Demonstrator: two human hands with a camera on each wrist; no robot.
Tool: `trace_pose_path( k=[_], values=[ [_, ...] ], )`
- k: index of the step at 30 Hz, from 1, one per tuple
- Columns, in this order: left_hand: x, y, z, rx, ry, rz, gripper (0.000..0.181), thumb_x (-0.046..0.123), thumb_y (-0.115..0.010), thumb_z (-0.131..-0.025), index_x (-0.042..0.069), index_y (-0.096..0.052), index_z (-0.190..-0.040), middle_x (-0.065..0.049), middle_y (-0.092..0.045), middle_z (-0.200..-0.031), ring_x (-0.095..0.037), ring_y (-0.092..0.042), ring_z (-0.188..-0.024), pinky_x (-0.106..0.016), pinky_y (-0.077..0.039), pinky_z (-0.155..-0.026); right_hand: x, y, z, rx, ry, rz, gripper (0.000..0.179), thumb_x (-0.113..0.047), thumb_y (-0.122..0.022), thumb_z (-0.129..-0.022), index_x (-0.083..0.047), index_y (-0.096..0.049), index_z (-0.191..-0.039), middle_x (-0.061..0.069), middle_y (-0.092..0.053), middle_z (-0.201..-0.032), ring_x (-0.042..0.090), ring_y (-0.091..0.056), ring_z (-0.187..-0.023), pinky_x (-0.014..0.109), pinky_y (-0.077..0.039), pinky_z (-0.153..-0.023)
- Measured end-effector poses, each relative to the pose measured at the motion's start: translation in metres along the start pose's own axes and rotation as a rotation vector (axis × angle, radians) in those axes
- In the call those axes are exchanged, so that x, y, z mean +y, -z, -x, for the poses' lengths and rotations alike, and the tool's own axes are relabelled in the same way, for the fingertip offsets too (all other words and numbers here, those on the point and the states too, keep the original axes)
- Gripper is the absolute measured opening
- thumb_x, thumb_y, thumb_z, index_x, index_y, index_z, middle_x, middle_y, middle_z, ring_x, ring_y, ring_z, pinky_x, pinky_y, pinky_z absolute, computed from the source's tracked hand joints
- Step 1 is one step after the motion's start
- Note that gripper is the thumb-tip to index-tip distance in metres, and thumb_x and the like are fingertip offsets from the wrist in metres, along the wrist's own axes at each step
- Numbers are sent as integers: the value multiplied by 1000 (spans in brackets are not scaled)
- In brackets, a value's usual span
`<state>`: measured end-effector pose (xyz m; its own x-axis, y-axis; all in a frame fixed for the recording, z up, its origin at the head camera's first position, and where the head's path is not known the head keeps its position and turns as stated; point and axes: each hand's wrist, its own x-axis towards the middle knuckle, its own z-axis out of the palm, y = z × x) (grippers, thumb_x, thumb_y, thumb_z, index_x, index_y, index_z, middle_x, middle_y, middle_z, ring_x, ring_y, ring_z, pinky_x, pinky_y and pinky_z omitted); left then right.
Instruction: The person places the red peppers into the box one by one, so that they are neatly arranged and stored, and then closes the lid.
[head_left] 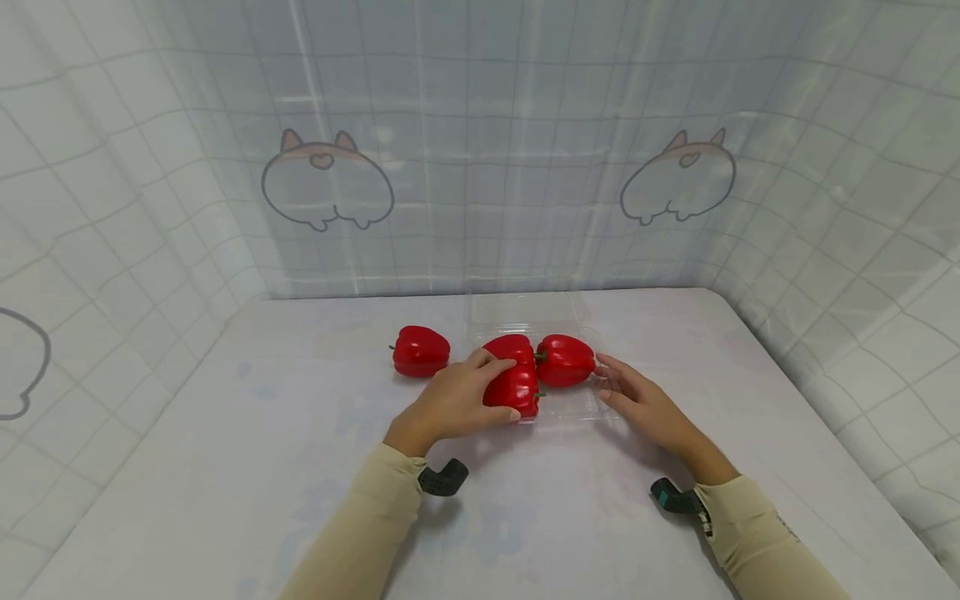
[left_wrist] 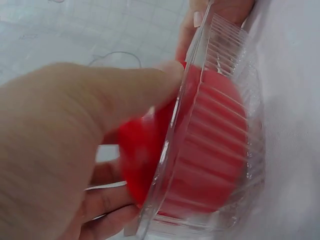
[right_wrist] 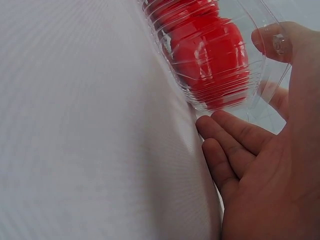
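Left hand (head_left: 457, 404) grips a red pepper (head_left: 513, 379) over the clear tray (head_left: 592, 404); right hand (head_left: 637, 400), fingers relaxed, steadies the tray's side.

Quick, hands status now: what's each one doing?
Left hand: grips a red pepper at the clear tray.
Right hand: open, fingers straight against the tray's right edge, holding nothing.
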<state>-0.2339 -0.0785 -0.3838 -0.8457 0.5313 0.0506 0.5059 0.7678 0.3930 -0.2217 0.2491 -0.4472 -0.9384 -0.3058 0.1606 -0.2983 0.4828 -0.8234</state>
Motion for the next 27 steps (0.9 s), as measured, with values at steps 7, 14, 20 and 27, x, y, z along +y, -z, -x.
trace_pose_path(
  k=[7, 14, 20, 27],
  values=[
    [-1, -2, -2, -1, -4, -47, 72, 55, -73, -85, 26, -52, -147, -2, -51, -140, -26, -54, -120, -42, -56, -88, -3, 0, 0, -3, -4, -6, 62, -23, -58, -102, -17, -31, -158, 18, -47, -150, 36, -48, -135, 54, -43, -104],
    [-2, -5, -3, 7, 1, -77, 72, 56, -72, -85, 25, -52, -147, -4, -51, -140, -28, -54, -120, -44, -55, -89, -3, 0, 0, 2, -24, 9, 62, -26, -60, -101, -22, -32, -157, 16, -47, -150, 35, -47, -136, 55, -43, -104],
    [-5, -4, -4, 18, 3, -27, 70, 55, -73, -85, 27, -52, -146, -4, -50, -144, -27, -51, -125, -44, -56, -89, 1, 1, -1, 0, -9, 7, 62, -24, -59, -102, -22, -33, -157, 16, -48, -149, 35, -49, -135, 55, -43, -104],
    [-19, 4, -3, 107, -58, 160, 55, 41, -74, -89, 22, -60, -139, -1, -55, -136, -22, -56, -120, -40, -57, -86, 1, 1, 0, 9, -15, 19, 61, -26, -59, -101, -23, -33, -157, 15, -50, -148, 34, -50, -134, 54, -43, -104]
  ],
)
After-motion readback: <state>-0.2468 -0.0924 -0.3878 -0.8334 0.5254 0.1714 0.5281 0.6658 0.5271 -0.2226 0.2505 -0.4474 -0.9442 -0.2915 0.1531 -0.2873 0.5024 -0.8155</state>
